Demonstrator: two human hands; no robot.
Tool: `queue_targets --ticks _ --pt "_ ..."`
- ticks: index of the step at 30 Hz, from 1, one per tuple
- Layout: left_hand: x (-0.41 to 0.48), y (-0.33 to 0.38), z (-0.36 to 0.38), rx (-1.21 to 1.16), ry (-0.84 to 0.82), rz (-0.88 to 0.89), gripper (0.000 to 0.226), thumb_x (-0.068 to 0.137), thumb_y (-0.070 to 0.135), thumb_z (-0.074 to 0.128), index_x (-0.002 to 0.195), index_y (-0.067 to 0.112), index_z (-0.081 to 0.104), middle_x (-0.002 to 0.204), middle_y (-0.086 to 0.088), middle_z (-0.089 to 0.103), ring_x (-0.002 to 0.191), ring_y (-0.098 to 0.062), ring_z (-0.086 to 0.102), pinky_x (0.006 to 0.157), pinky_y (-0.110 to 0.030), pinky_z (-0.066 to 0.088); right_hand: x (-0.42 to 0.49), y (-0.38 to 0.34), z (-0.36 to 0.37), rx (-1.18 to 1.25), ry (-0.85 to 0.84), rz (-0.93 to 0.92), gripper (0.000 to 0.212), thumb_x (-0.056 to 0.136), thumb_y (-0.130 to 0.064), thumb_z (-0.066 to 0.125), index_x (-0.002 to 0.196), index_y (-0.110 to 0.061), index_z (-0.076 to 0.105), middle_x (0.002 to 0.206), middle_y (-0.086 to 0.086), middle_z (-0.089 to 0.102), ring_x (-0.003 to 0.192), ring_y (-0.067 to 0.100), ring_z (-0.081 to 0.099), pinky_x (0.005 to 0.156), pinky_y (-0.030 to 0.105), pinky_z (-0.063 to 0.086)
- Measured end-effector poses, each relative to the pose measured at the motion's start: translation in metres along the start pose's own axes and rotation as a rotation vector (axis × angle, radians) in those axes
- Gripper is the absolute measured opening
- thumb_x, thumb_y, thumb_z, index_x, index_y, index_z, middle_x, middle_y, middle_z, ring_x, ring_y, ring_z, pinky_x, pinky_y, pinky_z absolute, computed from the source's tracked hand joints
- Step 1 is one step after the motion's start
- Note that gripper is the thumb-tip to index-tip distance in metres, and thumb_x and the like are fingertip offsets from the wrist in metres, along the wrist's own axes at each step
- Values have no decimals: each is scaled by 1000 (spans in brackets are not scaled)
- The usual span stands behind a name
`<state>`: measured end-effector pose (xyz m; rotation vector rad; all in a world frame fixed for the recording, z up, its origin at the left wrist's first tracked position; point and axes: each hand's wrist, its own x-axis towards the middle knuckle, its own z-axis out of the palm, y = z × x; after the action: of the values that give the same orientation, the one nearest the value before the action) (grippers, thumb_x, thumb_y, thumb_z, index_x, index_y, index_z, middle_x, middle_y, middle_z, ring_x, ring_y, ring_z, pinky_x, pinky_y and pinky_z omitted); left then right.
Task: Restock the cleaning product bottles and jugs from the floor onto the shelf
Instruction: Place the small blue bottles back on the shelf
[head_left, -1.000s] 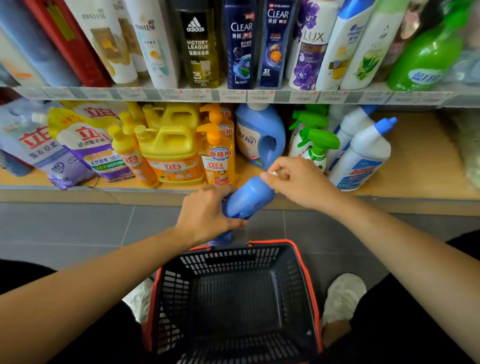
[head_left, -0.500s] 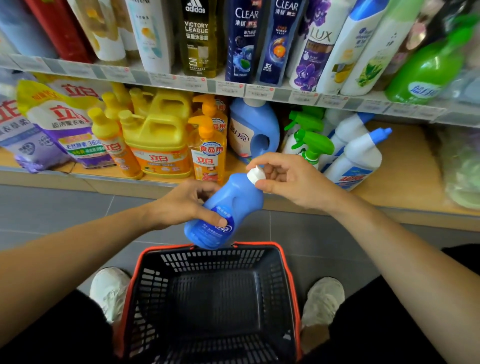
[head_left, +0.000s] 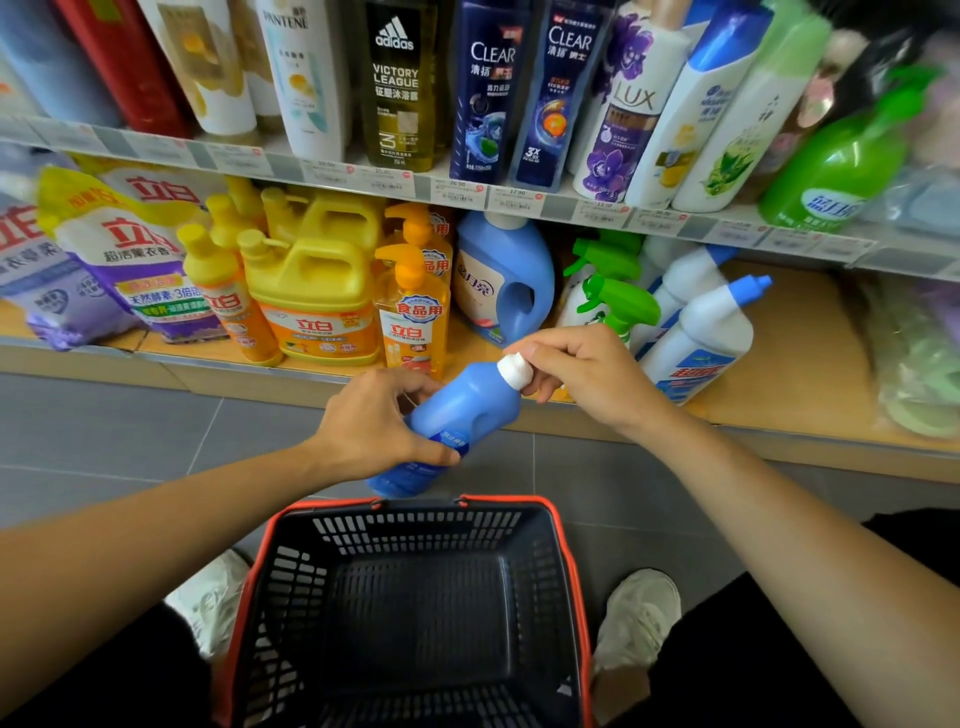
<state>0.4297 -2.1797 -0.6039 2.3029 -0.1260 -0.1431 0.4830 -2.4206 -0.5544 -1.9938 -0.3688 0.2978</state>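
Observation:
A blue bottle (head_left: 462, 410) with a white cap (head_left: 514, 370) is tilted in the air above the basket, cap pointing up and right toward the lower shelf (head_left: 810, 364). My left hand (head_left: 374, 421) grips its lower body. My right hand (head_left: 576, 369) pinches the white cap with fingers and thumb. On the lower shelf stand yellow jugs (head_left: 311, 296), orange pump bottles (head_left: 415, 312), a blue detergent jug (head_left: 506, 275), green spray bottles (head_left: 613, 296) and white bottles with blue caps (head_left: 696, 338).
A black basket with an orange rim (head_left: 415, 613) sits on the grey floor between my white shoes (head_left: 636, 618); nothing lies in it. Detergent bags (head_left: 130, 249) fill the lower shelf's left. Shampoo bottles (head_left: 488, 88) line the upper shelf. Bare wood shows on the lower shelf's right.
The blue bottle has come up out of the basket area and tipped so its cap and label show. Both hands kept hold of it; the view has shifted slightly.

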Motion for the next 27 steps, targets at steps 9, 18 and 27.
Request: queue_targets --ticks 9,18,27 --pt "0 -1 1 -166 -40 46 59 43 56 85 91 22 78 82 7 75 75 -19 68 69 -45 57 0 -1 4 19 14 -90 23 83 -8 79 103 -18 75 83 8 72 70 12 64 69 25 59" --pt "3 -4 -2 -508 -195 2 51 56 34 93 97 9 78 94 -5 79 87 -18 74 79 -32 61 2 4 3 207 85 -134 29 84 1 74 104 -21 74 93 -3 78 85 13 73 77 25 58" --pt "5 0 -2 -836 -162 -144 49 63 25 91 107 9 76 107 -14 77 96 -26 75 76 -34 60 -6 18 8 225 -110 195 33 79 -13 82 109 -15 69 93 4 74 87 15 70 91 44 58"
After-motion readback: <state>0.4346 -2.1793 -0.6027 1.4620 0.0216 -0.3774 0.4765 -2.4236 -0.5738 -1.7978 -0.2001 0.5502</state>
